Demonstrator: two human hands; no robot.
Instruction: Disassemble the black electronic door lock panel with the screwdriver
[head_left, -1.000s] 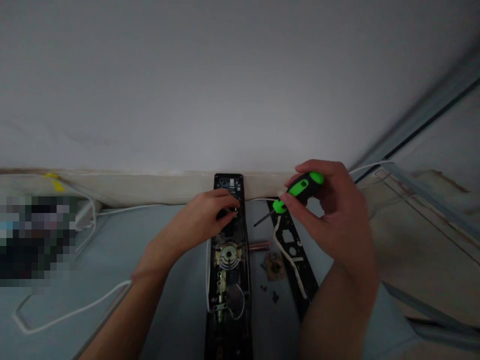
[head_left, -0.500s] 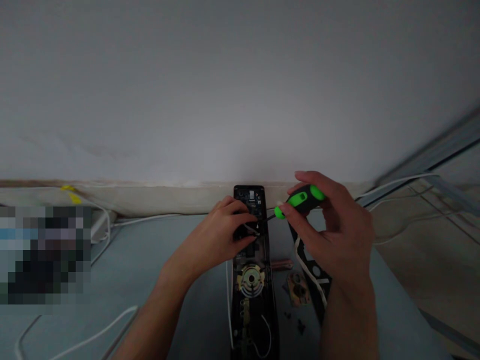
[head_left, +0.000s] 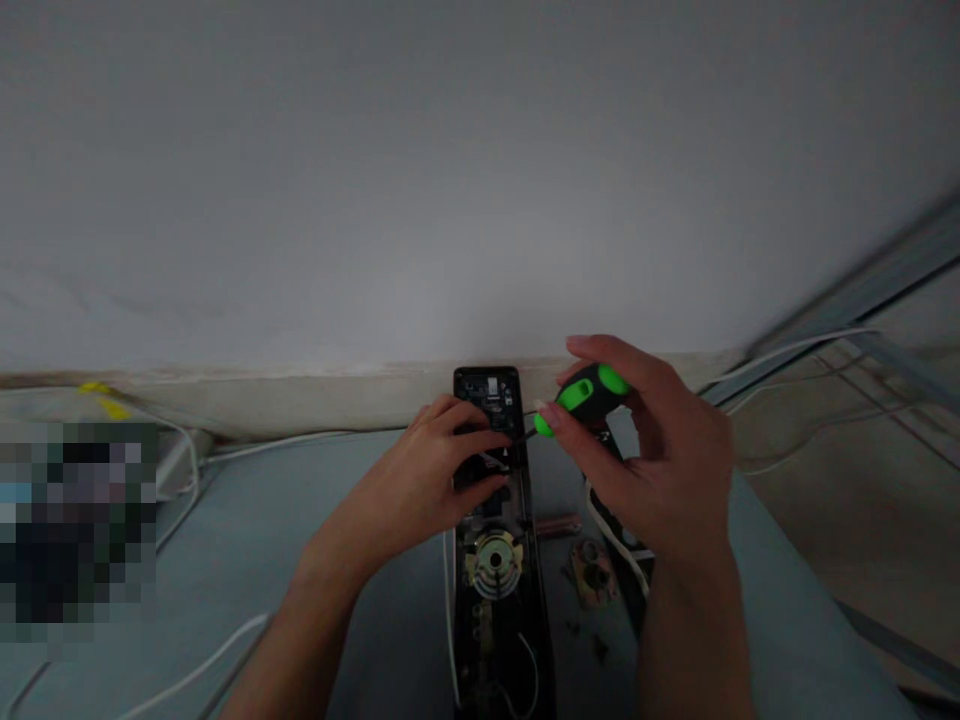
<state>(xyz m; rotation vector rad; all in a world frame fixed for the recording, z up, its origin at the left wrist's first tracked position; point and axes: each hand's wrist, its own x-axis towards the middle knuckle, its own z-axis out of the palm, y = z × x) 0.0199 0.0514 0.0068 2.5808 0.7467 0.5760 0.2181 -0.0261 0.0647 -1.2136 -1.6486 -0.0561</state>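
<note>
A long black smart-lock panel (head_left: 536, 620) lies with its inside showing: a circuit board at the far end and a round brass-coloured mechanism (head_left: 496, 562) in the middle. My left hand (head_left: 442, 465) rests over its left edge, thumb and fingers apart, with a thin light wire (head_left: 493, 460) between them. My right hand (head_left: 664, 460) is closed around the handle of a green and black screwdriver (head_left: 581, 398). Its dark shaft points left to the board, beside my left index fingertip; the tip itself is hidden.
Right of the panel lie a metal plate (head_left: 595, 575), a copper-coloured part (head_left: 559, 527), small dark screws (head_left: 600, 648) and a dark piece with a white cable (head_left: 619, 543), partly behind my right arm. White cords (head_left: 202, 660) cross the table (head_left: 390, 630) at left. A wall (head_left: 480, 200) stands behind.
The whole scene has shifted slightly left in view. Both hands keep nearly the same pose, and the screwdriver still points at the circuit board.
</note>
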